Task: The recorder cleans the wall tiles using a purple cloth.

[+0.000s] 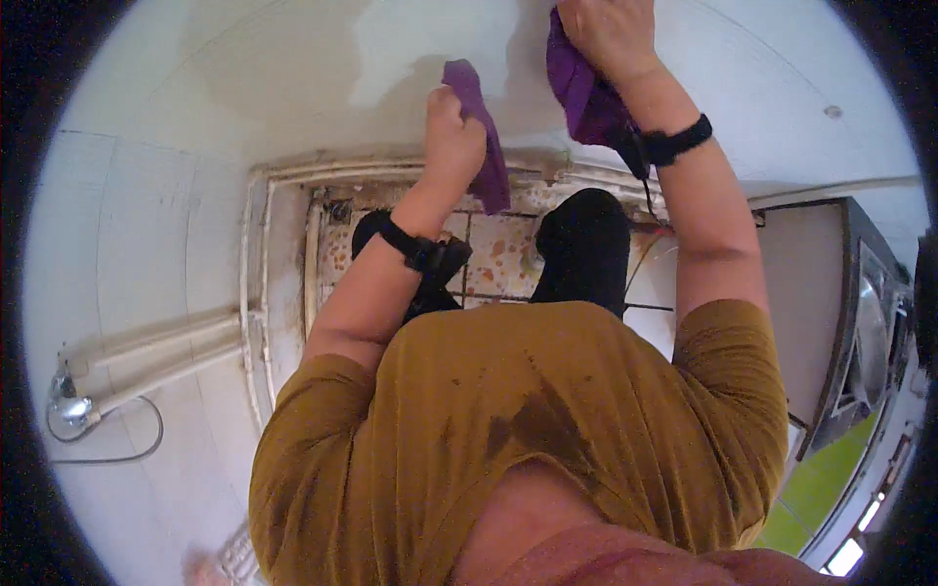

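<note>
My left hand (456, 139) is closed around a purple cloth (489, 157), which hangs down beside the fist and sticks up above it. Higher and to the right, my right hand (612, 36) grips a larger purple cloth (586, 99), partly hidden behind the hand and wrist. Its fingertips are cut off by the top of the picture. Both hands are raised in front of a pale wall (293, 80) with darker, damp-looking patches. A black band is on each wrist.
White pipes (253, 293) run along the wall's foot and left side. A chrome fitting with a hose (73, 410) is at the far left. Stained floor tiles (502, 256) lie between my legs. A cabinet with a stove-like top (799, 278) stands at right.
</note>
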The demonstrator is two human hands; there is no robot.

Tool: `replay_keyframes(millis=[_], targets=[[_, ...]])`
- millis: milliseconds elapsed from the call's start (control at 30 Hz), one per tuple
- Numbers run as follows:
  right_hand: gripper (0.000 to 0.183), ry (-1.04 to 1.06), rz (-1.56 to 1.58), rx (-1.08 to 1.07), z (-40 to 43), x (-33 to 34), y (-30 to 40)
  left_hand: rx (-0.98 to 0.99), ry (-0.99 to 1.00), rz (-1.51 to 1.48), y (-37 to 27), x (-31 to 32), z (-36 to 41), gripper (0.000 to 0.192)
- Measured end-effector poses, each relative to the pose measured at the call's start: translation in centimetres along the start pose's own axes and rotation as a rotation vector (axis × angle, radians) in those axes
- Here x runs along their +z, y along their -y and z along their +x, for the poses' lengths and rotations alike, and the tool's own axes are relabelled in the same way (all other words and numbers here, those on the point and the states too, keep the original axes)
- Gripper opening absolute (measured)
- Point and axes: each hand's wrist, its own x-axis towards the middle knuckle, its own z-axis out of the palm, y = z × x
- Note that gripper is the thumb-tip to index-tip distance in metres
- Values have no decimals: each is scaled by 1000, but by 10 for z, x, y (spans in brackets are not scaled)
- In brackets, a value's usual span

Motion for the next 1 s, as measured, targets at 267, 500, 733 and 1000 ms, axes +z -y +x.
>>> replay_keyframes(millis=[267, 500, 733, 1000], targets=[[40, 276, 366, -417, -113, 89, 66, -255, 49, -46, 50, 28, -29, 34], [30, 411, 627, 409, -76, 41, 143, -978, 94, -965, 101, 32, -68, 30], [51, 683, 1369, 980, -124, 44, 142, -1032, 345, -1617, 26, 11, -52, 25], [50, 664, 850, 1087, -146, 11, 183, -1071, 259, -1131, 26, 14, -59, 22]])
